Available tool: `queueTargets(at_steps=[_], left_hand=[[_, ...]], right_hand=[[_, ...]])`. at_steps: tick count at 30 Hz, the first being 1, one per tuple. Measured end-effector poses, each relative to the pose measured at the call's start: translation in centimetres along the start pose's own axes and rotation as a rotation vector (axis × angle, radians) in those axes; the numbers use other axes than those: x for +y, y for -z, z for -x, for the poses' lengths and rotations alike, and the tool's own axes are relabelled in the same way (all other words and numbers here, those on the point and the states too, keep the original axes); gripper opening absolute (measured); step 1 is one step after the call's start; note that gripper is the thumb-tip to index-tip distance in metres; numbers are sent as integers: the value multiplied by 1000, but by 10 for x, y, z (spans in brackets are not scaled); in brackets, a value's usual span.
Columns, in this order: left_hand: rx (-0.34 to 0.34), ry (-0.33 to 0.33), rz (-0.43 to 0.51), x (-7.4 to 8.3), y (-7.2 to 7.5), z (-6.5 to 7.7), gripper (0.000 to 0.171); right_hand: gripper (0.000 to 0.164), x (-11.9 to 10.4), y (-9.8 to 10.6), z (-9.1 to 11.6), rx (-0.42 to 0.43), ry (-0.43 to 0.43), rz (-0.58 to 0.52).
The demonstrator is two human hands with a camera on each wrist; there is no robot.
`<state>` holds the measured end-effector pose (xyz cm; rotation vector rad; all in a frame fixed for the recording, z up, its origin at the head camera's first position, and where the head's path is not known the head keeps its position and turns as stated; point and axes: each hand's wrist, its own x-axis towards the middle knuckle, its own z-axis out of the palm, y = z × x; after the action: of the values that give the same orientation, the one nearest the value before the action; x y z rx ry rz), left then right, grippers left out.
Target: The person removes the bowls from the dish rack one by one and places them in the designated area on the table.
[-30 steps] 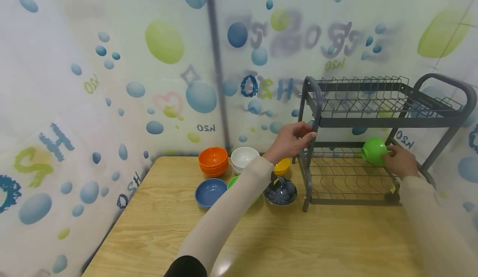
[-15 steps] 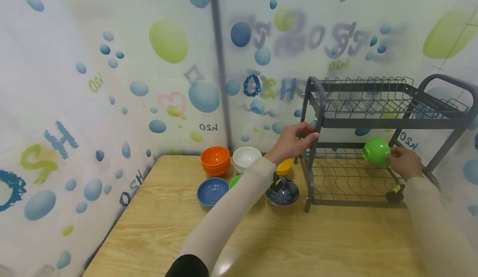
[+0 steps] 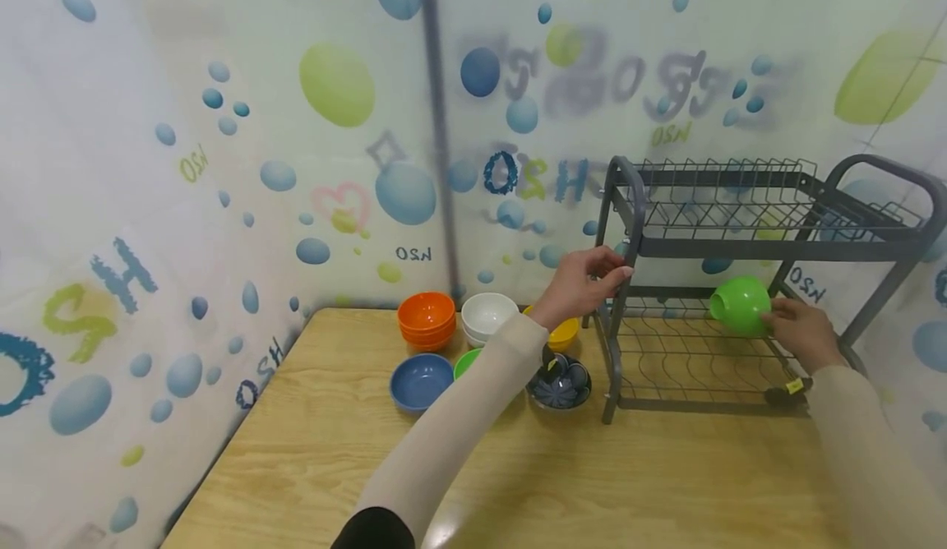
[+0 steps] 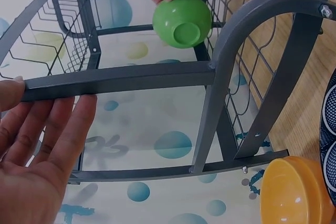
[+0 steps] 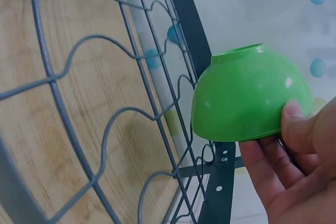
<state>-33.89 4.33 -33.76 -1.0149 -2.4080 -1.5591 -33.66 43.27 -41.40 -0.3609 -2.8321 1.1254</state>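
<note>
A two-tier dark grey dish rack [image 3: 747, 248] stands on the right side of the table. My left hand [image 3: 584, 284] grips its left upright; in the left wrist view the thumb lies on one side of the bar and the fingers on the other. My right hand [image 3: 802, 335] pinches the rim of a green bowl [image 3: 742, 306] between thumb and fingers. Tipped on its side above the lower wire shelf [image 3: 688, 360], the bowl turns its base to the left. In the right wrist view the bowl [image 5: 247, 95] is close to the wires; contact is unclear.
Left of the rack stand stacked orange bowls [image 3: 427, 312], white bowls [image 3: 490, 313], a blue bowl [image 3: 421, 383], yellow bowls [image 3: 565, 334] and a dark patterned bowl [image 3: 560, 383]. Another green bowl [image 3: 466, 362] is partly behind my left sleeve. A patterned curtain [image 3: 333, 228] hangs behind the table.
The green bowl in my right hand has shifted slightly left and turned, its base pointing more to the left. My left hand keeps its hold on the rack.
</note>
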Motion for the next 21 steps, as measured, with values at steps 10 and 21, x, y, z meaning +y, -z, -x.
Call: queueTargets(at_steps=[10,21], left_hand=[[5,22,22,-1,-1,-1,24],[15,41,46,1,-1,2,28]], right_hand=[[60,-1,-4,12,-2,108,31],[49,-33,-10,42,97,266,79]])
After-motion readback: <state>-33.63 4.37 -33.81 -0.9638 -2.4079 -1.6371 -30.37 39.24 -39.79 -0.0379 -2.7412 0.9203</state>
